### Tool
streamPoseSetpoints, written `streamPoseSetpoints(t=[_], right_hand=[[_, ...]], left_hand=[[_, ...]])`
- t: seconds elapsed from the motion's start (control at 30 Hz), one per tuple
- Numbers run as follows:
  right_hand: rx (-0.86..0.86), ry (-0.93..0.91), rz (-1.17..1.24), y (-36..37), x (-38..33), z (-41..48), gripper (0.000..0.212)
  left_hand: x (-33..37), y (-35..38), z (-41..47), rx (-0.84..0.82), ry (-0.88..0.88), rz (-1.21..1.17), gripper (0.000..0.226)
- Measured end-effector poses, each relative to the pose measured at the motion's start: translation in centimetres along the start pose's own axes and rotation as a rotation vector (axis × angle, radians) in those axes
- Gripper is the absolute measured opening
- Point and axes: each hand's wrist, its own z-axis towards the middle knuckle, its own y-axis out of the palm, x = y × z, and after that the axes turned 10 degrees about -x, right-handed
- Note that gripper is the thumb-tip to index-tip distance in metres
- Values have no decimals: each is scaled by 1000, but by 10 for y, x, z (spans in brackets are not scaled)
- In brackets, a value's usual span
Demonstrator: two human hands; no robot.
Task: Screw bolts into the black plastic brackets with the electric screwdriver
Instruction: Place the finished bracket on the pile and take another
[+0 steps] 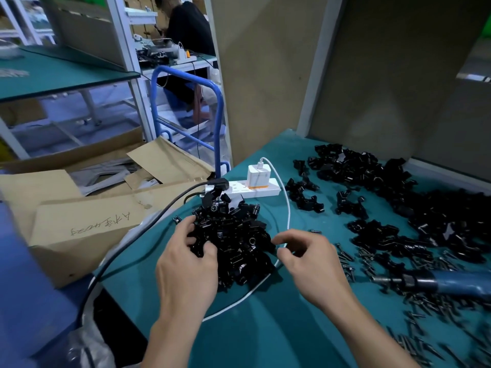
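teal matting covers the table (265,328), with beige partition panels (385,75) standing along its far edge and cardboard boxes (87,224) beside its left edge. near the left edge lies a heap of black plastic brackets (233,235), just in front of a white power strip (249,191) carrying a white charger (257,176); the charger's white cable (288,208) curves round the right side of the heap. the left hand (186,264) grips into the near left side of the heap, fingers (186,227) and thumb curled around brackets. the right hand (310,264) hovers at the heap's right side, fingers (289,239) curled, thumb and forefinger close together by the cable; whether they pinch anything i cannot tell. more brackets (372,176) spread toward the far right corner. bolts (356,261) lie scattered right of the right hand, and the blue electric screwdriver (451,284) lies among them at the right edge, untouched. 1 other person (188,30) sits at another table in the background.
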Motion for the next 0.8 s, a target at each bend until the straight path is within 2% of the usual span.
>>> streamPoseSetpoints(t=[0.1, 0.2, 0.27, 0.33, 0.47, 0.6, 0.8], right_hand=[[-3, 1, 30, 0, 5, -2, 33], [26, 24, 16, -7, 9, 0, 31], [70, 53, -30, -16, 12, 6, 27], [112, 95, -97, -29, 18, 11, 24], [150, 194, -175, -64, 35, 23, 25], [184, 273, -438, -112, 57, 37, 56], [157, 354, -499, -154, 77, 76, 64]], left_hand=[[5, 1, -5, 94, 73, 12, 54], [25, 9, -17, 184, 292, 7, 48], [39, 24, -28, 171, 458, -5, 44], [52, 45, -36, 91, 558, -29, 42], [72, 95, -42, -167, 526, -50, 42], [88, 144, -35, -382, 465, -5, 40], [103, 198, -21, -551, 304, -6, 38]])
